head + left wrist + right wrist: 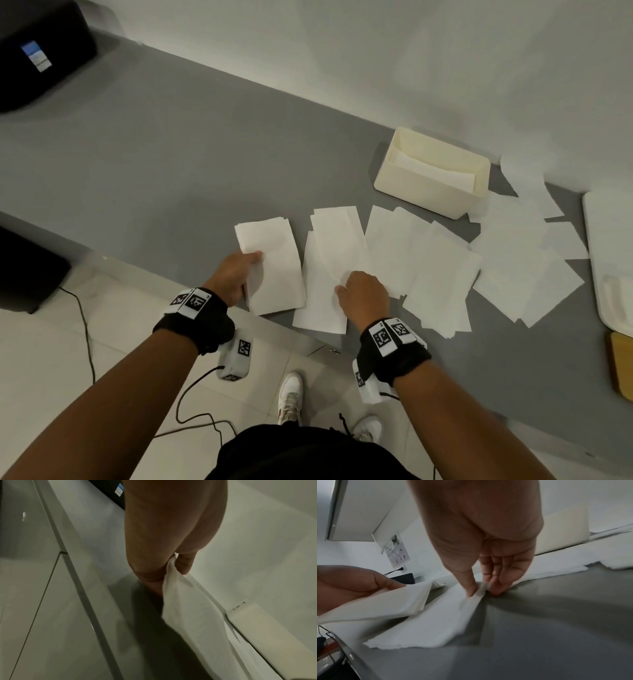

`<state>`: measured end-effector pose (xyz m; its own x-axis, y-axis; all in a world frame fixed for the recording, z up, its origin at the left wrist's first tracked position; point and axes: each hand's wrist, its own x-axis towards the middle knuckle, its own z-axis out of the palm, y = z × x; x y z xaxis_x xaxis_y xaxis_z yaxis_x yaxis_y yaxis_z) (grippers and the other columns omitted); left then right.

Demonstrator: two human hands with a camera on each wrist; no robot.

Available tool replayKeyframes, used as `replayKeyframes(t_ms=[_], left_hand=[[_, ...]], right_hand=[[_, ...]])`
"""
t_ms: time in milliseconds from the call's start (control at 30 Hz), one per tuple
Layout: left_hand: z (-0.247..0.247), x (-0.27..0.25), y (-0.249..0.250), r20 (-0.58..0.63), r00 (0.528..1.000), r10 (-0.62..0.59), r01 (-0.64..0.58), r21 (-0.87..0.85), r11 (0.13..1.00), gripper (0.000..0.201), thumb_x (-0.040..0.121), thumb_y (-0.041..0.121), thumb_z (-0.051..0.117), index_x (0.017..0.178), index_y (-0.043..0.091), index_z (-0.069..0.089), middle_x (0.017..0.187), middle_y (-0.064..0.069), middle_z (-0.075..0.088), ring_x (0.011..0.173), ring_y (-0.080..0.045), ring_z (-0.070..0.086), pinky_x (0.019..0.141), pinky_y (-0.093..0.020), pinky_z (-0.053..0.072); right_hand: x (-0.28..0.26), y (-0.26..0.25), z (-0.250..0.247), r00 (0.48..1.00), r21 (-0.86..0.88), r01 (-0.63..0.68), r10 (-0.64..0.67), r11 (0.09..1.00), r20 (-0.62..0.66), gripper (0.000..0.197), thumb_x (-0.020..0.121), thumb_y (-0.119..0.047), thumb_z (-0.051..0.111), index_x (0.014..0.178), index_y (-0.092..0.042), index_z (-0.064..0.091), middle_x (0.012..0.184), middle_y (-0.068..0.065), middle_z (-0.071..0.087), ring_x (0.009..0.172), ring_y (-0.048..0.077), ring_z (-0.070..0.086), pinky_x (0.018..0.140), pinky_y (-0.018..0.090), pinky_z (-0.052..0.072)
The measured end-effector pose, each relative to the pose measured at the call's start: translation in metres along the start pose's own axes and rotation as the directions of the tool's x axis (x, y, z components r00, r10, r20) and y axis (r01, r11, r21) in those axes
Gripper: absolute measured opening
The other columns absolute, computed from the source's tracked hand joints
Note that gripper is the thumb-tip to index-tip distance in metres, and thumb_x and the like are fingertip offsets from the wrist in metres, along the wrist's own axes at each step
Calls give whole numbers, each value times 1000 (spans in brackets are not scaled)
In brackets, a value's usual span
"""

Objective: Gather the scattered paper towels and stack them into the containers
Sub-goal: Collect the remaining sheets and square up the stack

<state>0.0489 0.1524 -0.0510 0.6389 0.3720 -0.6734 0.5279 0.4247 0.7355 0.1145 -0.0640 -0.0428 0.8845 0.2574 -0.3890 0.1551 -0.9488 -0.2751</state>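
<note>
Several white paper towels (442, 270) lie scattered over the grey counter (164, 164). My left hand (236, 274) holds a small stack of towels (270, 263) by its left edge, thumb on top; the left wrist view shows the stack (176, 588) pinched between thumb and fingers. My right hand (363, 294) pinches the edge of a loose paper towel (325, 274) lying just right of the stack; in the right wrist view thumb and fingertips (471, 588) bunch that towel (436, 622). A cream container (431, 171) with towels inside stands at the back right.
A second white container (606, 260) sits at the right edge, with a wooden lid (621, 363) in front of it. A black appliance (37, 51) stands at the far left. The counter's front edge runs just under my wrists. Cables trail on the tiled floor.
</note>
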Motion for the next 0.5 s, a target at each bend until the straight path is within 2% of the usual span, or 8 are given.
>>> replayKeyframes(t_ms=[100,267,300,400,500], left_hand=[[6,-4,-1,27,1000,-2,2,4,1000,21,98,13,49,116,6,57,103,-11,64,86,-23,61,76,-34,49],[15,-9,-5,67,998,5,-9,54,999,25,98,15,50,119,3,58,113,-15,64,96,-29,60,90,-42,48],[17,-10,-6,70,998,-3,-2,67,998,27,98,15,50,120,3,58,113,-15,65,96,-29,60,89,-42,49],[25,-16,-9,86,996,-19,11,91,996,23,99,16,48,118,6,58,106,-11,65,86,-23,61,78,-35,50],[35,-21,-12,112,993,-37,29,70,997,22,100,17,47,119,7,55,108,-11,62,85,-21,60,75,-34,50]], right_hand=[[-2,6,-4,997,-7,58,-58,998,-51,25,96,-29,47,96,-8,61,96,6,66,93,25,61,72,28,39],[-3,13,-9,989,-43,119,-122,992,-83,26,98,-28,45,95,-10,63,92,5,68,89,26,62,70,30,41],[-4,13,-9,987,-41,127,-130,991,-93,26,99,-28,44,96,-10,63,94,5,68,90,26,62,69,30,40],[-5,15,-15,977,26,144,-138,989,-163,30,101,-30,41,108,-13,65,102,5,66,94,25,61,74,30,41],[-10,11,-24,952,57,230,-212,972,-223,30,100,-30,43,108,-13,66,99,4,65,88,24,62,70,28,41]])
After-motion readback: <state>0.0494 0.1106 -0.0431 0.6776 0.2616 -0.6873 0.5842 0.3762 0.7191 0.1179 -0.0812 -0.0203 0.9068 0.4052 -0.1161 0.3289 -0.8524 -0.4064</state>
